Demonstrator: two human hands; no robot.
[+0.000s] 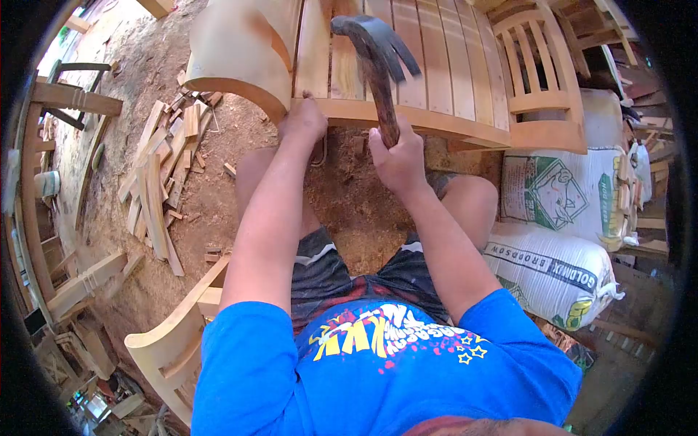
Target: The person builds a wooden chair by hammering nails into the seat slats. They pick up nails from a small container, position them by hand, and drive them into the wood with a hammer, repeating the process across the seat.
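Observation:
My right hand is wrapped round the dark wooden handle of a claw hammer. The hammer is raised above the slatted seat, its claw pointing right. Against the front rail of a pale wooden bench, beside its curved armrest, my left hand is closed with the fingers bunched. Whatever those fingers pinch is too small or hidden to make out. The bench's slats run away from me, and a slatted side shows at its right end.
Wood offcuts lie piled on the sawdust-covered ground to the left. Printed white sacks are stacked at the right. A curved wooden piece of furniture is close by my left side, and wooden frames line the far left.

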